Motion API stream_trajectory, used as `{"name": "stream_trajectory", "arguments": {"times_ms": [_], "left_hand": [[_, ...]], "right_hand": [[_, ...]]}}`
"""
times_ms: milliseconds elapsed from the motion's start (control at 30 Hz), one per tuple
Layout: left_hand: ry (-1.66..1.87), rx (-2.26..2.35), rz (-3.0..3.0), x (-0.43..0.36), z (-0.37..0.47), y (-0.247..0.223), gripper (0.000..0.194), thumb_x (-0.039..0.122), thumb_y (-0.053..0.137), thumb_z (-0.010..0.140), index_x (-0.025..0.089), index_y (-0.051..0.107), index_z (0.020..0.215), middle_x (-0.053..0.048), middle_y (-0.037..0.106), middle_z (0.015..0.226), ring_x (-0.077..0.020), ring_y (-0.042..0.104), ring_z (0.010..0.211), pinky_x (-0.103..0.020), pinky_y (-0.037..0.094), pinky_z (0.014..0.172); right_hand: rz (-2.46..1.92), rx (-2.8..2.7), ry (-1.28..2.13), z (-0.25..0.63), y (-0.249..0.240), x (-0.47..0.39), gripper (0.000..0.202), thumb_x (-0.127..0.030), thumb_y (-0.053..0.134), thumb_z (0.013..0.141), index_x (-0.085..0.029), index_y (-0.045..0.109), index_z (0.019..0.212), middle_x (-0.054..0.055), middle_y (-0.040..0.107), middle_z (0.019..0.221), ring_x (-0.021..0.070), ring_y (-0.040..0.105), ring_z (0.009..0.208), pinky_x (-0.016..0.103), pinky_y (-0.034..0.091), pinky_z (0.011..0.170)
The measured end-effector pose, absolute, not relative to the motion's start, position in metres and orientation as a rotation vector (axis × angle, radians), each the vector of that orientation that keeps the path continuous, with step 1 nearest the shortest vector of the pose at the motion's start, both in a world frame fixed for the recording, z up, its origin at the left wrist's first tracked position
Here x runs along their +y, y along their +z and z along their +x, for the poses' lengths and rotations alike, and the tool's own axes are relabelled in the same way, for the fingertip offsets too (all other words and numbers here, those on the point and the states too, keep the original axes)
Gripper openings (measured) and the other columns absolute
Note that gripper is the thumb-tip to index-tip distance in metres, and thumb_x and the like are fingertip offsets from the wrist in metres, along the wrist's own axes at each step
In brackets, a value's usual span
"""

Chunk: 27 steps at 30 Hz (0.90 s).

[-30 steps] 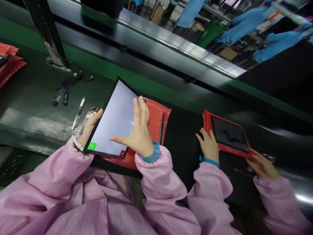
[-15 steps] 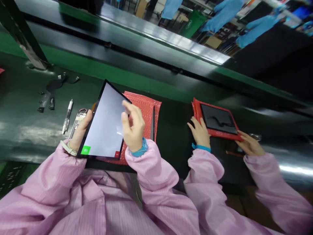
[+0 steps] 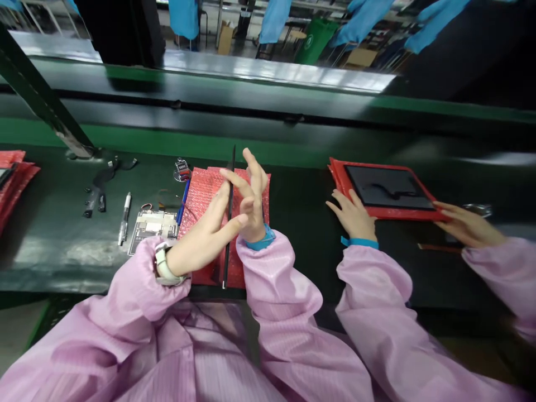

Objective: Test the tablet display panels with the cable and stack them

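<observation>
We see the thin, flat screen [image 3: 226, 262] edge-on above pebbled red bubble wrap [image 3: 201, 187], its long axis running near to far. Our left hand [image 3: 203, 237] grips it from the left; our right hand [image 3: 254, 205], fingers loosely spread, is just right, contact unclear.

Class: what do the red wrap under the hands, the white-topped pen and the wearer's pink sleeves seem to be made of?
Red wrap: probably plastic film, shiny, with a bubbled texture. Pen: likely plastic, smooth; its lower barrel looks see-through. Sleeves: apparently cloth, with soft folds and a slight sheen.
</observation>
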<state>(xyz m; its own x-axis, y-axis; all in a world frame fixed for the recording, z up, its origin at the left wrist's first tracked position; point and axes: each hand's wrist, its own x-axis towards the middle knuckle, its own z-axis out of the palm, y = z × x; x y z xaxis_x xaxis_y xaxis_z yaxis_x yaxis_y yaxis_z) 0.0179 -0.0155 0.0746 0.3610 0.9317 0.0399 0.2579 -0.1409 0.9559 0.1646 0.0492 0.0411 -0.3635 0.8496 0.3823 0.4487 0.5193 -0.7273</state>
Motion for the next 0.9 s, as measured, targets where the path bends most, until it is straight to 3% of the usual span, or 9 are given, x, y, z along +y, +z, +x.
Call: {"name": "stream_trajectory", "arguments": {"times_ms": [167,233,300,400,533,700,900], "left_hand": [[1.194,1.099,1.683,-0.047,0.007,0.058,0.046,0.044,0.042,0.107,0.024,0.055,0.146,-0.008,0.043,0.158,-0.0257,0.034,0.151,-0.044,0.027,0.128],[1.364,1.278,1.794,-0.062,-0.014,0.044,0.033,0.034,0.043,0.107,0.022,0.067,0.127,-0.009,0.058,0.141,-0.0252,0.051,0.136,-0.044,0.040,0.119],[1.429,1.630,1.940,-0.074,-0.039,0.025,0.025,0.029,0.047,0.104,0.020,0.069,0.110,-0.010,0.064,0.121,-0.0243,0.058,0.121,-0.043,0.044,0.111],[1.098,2.065,2.148,-0.084,-0.071,-0.009,0.027,0.030,0.049,0.102,0.015,0.066,0.117,-0.016,0.056,0.120,-0.0295,0.055,0.117,-0.048,0.045,0.106],[0.665,2.054,2.328,-0.093,-0.087,-0.039,0.040,0.028,0.045,0.102,0.011,0.058,0.136,-0.022,0.042,0.136,-0.0339,0.049,0.121,-0.055,0.044,0.106],[0.515,2.083,2.373,-0.097,-0.081,-0.041,0.042,0.027,0.043,0.103,0.018,0.060,0.140,-0.021,0.038,0.138,-0.0365,0.045,0.126,-0.057,0.042,0.108],[0.437,2.090,2.428,-0.094,-0.080,-0.038,0.043,0.024,0.044,0.101,0.017,0.063,0.139,-0.022,0.041,0.139,-0.0373,0.046,0.124,-0.056,0.044,0.106]], "right_hand": [[-1.041,-1.713,0.263,0.156,0.021,0.048,0.090,-0.075,-0.005,0.094,-0.034,0.064,0.136,-0.003,0.030,0.163,0.0303,0.021,0.156,0.059,0.027,0.125],[-1.003,-1.684,0.186,0.155,0.017,0.049,0.095,-0.076,-0.007,0.092,-0.033,0.070,0.126,-0.002,0.034,0.161,0.0300,0.031,0.151,0.058,0.032,0.122],[-1.010,-1.680,0.178,0.154,0.017,0.051,0.096,-0.076,-0.007,0.092,-0.032,0.074,0.119,-0.001,0.037,0.159,0.0293,0.036,0.147,0.058,0.033,0.121],[-1.071,-1.731,0.237,0.153,0.022,0.052,0.079,-0.075,0.009,0.097,-0.034,0.073,0.120,-0.001,0.038,0.158,0.0303,0.034,0.149,0.060,0.031,0.122],[-1.097,-1.787,0.285,0.153,0.025,0.052,0.056,-0.070,0.028,0.100,-0.040,0.068,0.126,-0.004,0.037,0.158,0.0309,0.028,0.153,0.062,0.029,0.122],[-0.950,-1.727,0.220,0.155,0.019,0.052,0.080,-0.073,0.005,0.097,-0.034,0.070,0.126,0.002,0.038,0.158,0.0285,0.037,0.147,0.059,0.028,0.122],[-0.940,-1.715,0.244,0.155,0.018,0.050,0.086,-0.076,0.002,0.095,-0.034,0.071,0.125,0.002,0.039,0.157,0.0290,0.039,0.143,0.058,0.030,0.121]]}}
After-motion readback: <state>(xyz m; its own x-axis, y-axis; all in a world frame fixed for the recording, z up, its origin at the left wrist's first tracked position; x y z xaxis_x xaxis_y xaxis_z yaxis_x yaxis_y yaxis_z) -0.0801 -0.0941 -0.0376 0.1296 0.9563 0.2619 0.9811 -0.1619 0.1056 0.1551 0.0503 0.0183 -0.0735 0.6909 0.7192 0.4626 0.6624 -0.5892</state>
